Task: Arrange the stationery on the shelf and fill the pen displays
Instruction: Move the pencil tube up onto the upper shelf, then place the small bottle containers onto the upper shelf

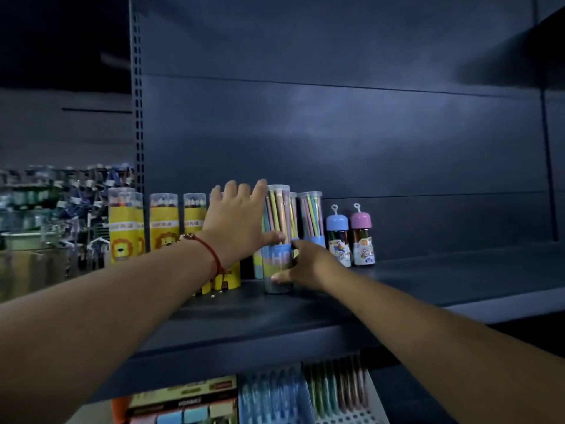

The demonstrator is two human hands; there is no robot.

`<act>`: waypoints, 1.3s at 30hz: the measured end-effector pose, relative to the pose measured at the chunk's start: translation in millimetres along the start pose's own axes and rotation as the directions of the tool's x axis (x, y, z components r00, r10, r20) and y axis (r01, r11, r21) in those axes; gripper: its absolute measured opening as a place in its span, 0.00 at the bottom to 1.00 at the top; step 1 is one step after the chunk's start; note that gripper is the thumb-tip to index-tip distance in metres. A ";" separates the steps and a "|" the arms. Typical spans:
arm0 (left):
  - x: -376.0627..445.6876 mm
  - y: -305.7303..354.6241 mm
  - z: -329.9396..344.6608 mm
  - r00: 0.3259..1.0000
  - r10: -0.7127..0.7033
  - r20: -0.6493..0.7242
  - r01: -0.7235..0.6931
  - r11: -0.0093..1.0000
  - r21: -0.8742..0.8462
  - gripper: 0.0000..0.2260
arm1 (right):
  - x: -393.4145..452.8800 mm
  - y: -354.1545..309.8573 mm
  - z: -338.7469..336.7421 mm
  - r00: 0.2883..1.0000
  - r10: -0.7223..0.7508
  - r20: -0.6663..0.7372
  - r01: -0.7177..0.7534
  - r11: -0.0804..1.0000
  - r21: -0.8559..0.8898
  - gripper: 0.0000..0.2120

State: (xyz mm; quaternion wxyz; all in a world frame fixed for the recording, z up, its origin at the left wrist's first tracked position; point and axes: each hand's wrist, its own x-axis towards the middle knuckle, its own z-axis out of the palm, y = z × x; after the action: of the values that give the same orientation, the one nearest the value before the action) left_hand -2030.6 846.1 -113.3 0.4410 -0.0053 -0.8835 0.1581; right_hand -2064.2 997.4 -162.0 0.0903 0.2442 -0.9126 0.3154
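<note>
A clear tube of pastel pencils (pixel 278 215) stands on the dark shelf (pixel 428 280), near its middle. My left hand (pixel 237 221), with a red cord on the wrist, is spread against the tube's left side, thumb across its front. My right hand (pixel 305 264) grips the tube's pastel base from the right. Behind it stand two more pastel tubes (pixel 311 215). Yellow lion-print pencil tubes (pixel 163 221) line the shelf to the left; my left hand hides part of that row.
Two small capped bottles, blue (pixel 337 237) and pink (pixel 362 235), stand right of the tubes. Below the shelf, pen display trays (pixel 305 393) and boxed stationery (pixel 183 402) show. Hanging packets (pixel 61 203) fill the left bay. The shelf upright (pixel 138 117) divides the bays.
</note>
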 end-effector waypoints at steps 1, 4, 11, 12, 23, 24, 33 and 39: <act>4.0 -0.7 5.3 1.000 -0.008 0.011 0.008 1.000 0.028 0.49 | 7.4 -2.5 1.8 1.000 0.017 0.016 -0.017 0.999 -0.031 0.37; 11.3 -2.7 17.1 0.998 -0.039 0.041 0.036 0.997 0.074 0.49 | 28.2 -13.2 6.7 0.994 0.083 0.070 -0.073 0.988 -0.138 0.38; 14.9 -6.8 39.0 0.997 -0.076 0.012 0.074 0.993 0.097 0.48 | 44.2 -0.8 20.3 0.999 0.019 -0.045 -0.021 0.999 -0.047 0.20; 15.7 -7.2 40.7 0.997 -0.076 0.010 0.074 0.993 0.095 0.48 | 45.8 -2.5 21.2 0.999 0.013 -0.041 -0.015 0.999 -0.048 0.19; 9.6 -5.2 38.0 0.994 -0.092 0.056 0.085 0.990 0.113 0.47 | 37.5 -8.1 18.3 0.999 -0.020 -0.035 0.015 0.991 -0.133 0.19; 6.6 -4.4 34.6 0.994 -0.088 0.062 0.082 0.992 0.099 0.46 | 32.8 -11.7 14.6 1.000 -0.026 -0.010 0.024 0.986 -0.162 0.20; -82.6 21.7 -34.6 0.990 0.018 0.141 0.016 0.971 -0.238 0.31 | -90.6 0.1 -9.8 0.956 -0.291 -0.022 0.275 0.922 -0.272 0.26; -165.7 73.8 -57.3 0.979 0.160 0.127 -0.105 0.928 -0.357 0.28 | -197.2 43.7 -17.2 0.967 -0.253 0.019 0.227 0.826 -0.517 0.37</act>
State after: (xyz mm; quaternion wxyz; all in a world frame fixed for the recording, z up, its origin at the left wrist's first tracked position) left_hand -1894.2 907.3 -231.0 0.3518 -0.1310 -0.9264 0.0284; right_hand -1915.4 1114.4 -234.6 0.2140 0.3158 -0.9229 0.0522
